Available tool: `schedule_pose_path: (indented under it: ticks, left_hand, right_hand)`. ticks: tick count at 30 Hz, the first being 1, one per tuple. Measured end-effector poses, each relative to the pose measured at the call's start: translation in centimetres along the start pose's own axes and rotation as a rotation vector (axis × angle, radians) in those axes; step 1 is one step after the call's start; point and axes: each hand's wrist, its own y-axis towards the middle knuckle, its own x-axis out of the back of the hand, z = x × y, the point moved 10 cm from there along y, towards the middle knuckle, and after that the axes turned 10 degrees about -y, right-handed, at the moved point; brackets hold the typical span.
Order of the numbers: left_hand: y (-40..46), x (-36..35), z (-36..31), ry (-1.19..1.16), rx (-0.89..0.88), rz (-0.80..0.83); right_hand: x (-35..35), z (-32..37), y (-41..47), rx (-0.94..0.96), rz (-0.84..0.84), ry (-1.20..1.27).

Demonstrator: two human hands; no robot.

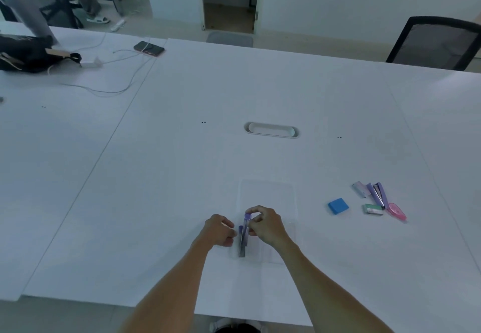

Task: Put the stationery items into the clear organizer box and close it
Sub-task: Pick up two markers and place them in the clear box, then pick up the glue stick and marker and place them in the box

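Observation:
The clear organizer box lies open on the white table, its see-through lid folded back flat beyond it. My right hand pinches the top of a slim purple lead tube, tilted over the box's left compartment. My left hand curls against the box's left edge, touching the tube's side. To the right lie a blue eraser, a purple stapler, a pale staple box, a green staple box and a pink correction tape.
A white cable tray is set into the table's middle. Far left are a black bag, a phone and white cables. A black mesh chair stands at the far right edge. A person sits at the back left.

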Motion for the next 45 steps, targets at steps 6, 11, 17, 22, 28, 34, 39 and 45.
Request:
schedule_pose_path:
  ticks: [6, 11, 17, 22, 28, 34, 39, 45]
  left_hand:
    - [-0.1, -0.4, 0.3, -0.045, 0.011, 0.016]
    - [0.2, -0.2, 0.4, -0.03, 0.005, 0.0]
    - [-0.9, -0.9, -4.5, 0.426, -0.339, -0.144]
    - [-2.9, -5.3, -10.5, 0.562, -0.559, -0.09]
    - [-3.8, -12.8, -15.0, 0.63, -0.64, 0.028]
    - [-2.7, -20.8, -17.1, 0.724, -0.669, 0.105]
    - [0.2, -27.5, -18.8, 0.835, -0.668, 0.13]
    - [3.8, -34.0, -20.5, 0.94, -0.693, 0.188]
  right_hand:
    - [-2.5, 0.2, 0.2, 0.13, -0.016, -0.316]
    - [-3.6, 0.8, -0.1, 0.229, -0.023, -0.519]
    - [0.8, 0.7, -1.3, 0.282, -0.056, -0.568]
    - [8.4, -1.2, -1.9, 0.163, -0.196, -0.579]
    - [16.9, -5.4, -3.0, 0.027, -0.322, -0.552]
    - [22.6, -12.2, -2.4, -0.085, -0.313, -0.498]
    - [26.4, -18.4, -0.7, -0.163, -0.281, -0.462]
    - [28.5, -22.9, 1.2, -0.181, -0.264, -0.49]
